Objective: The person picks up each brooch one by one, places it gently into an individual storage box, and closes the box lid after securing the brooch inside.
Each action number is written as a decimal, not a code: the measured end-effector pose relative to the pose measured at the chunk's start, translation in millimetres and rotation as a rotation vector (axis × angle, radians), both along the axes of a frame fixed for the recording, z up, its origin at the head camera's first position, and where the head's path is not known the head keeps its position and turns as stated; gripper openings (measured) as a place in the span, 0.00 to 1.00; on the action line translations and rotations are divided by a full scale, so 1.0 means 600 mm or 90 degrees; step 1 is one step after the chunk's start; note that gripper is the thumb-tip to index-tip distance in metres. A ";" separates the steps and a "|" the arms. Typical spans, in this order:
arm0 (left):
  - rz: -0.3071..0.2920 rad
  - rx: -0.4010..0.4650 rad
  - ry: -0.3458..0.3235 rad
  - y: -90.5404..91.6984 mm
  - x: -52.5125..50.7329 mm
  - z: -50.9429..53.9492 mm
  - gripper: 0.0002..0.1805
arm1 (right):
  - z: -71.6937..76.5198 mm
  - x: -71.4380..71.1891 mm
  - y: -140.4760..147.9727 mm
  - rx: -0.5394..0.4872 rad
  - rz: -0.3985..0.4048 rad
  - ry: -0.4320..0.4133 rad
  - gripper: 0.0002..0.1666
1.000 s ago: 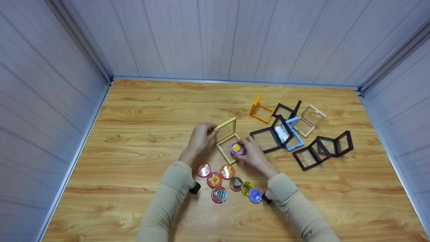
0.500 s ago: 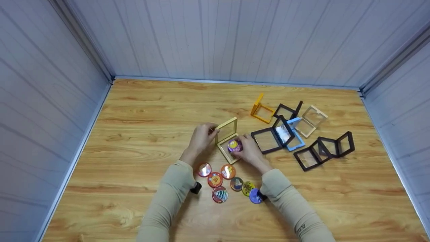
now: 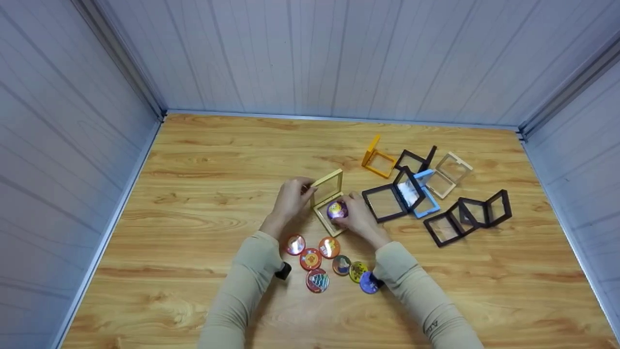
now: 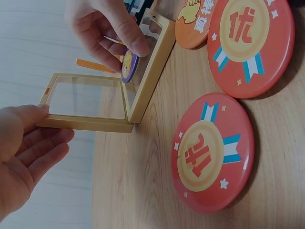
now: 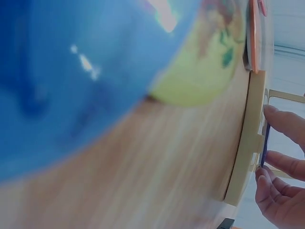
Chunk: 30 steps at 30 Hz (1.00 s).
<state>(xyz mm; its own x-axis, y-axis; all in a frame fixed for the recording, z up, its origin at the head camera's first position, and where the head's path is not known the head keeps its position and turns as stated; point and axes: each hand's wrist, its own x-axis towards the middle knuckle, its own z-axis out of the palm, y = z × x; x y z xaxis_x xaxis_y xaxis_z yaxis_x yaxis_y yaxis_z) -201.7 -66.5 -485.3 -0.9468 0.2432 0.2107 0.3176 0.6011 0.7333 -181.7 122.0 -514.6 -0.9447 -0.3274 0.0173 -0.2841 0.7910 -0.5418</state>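
Note:
A yellow hinged frame (image 3: 329, 228) stands unfolded on the table, one half flat and the other raised. My left hand (image 3: 289, 199) pinches the raised half (image 4: 86, 125) at its outer edge between thumb and fingers. Over the flat half, my right hand (image 3: 361, 215) grips a round purple badge (image 3: 336, 210) by its rim. In the left wrist view the badge (image 4: 128, 66) is tilted close to the clear film of that half. Seen from the right wrist, the fingers hold the thin dark badge edge (image 5: 266, 143) beside the yellow frame (image 5: 245, 148).
Several round badges lie in front of the hands, among them a red one (image 3: 310, 259), an orange one (image 3: 329, 247) and a blue-violet one (image 3: 369, 282). To the right are unfolded frames: orange (image 3: 380, 172), black (image 3: 380, 219), blue (image 3: 427, 213) and cream (image 3: 443, 194).
My right hand has moved left with the purple badge, from the right edge of the flat half to over its middle. My left hand keeps its hold on the raised half.

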 end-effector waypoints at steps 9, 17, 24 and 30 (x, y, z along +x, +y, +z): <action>0.001 0.003 -0.002 0.000 -0.001 -0.003 0.08 | 0.001 0.000 -0.002 0.014 0.000 -0.010 0.28; 0.000 0.008 -0.007 0.000 0.000 -0.002 0.08 | 0.000 0.002 0.003 -0.005 0.008 -0.011 0.31; -0.002 0.015 -0.008 0.000 0.001 -0.002 0.08 | 0.001 0.011 0.018 -0.024 -0.008 -0.014 0.34; -0.001 0.016 -0.005 0.000 0.002 -0.001 0.08 | 0.005 0.022 0.034 -0.033 -0.024 -0.013 0.40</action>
